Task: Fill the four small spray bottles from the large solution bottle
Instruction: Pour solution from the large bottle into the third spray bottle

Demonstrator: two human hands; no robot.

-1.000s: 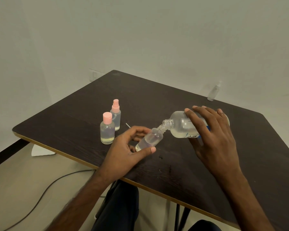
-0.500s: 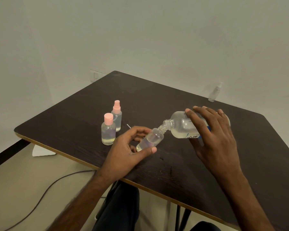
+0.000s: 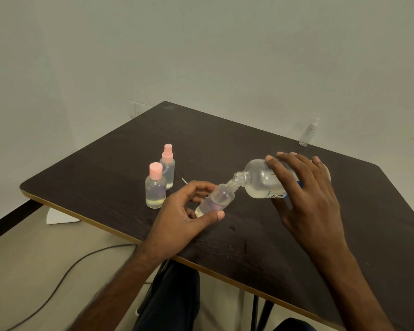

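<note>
My right hand [image 3: 306, 197] grips the large clear solution bottle [image 3: 261, 180], tipped on its side with its open mouth at the neck of a small uncapped bottle [image 3: 216, 199]. My left hand [image 3: 182, 216] holds that small bottle tilted just above the dark table [image 3: 105, 168]; a little liquid sits at its base. Two small bottles stand to the left: one with a pink cap [image 3: 155, 186] and one with a pink spray top [image 3: 167, 166], each holding some liquid. A further clear spray bottle [image 3: 308, 132] stands at the table's far edge.
A thin white stick [image 3: 184, 180] lies on the table behind my left hand. A dark cable [image 3: 65, 275] runs over the floor at the lower left, near a white object [image 3: 58, 217] under the table edge. The wall is close behind.
Both hands hold the same pouring pose; the view has shifted only slightly and the bottles on the table have stayed put.
</note>
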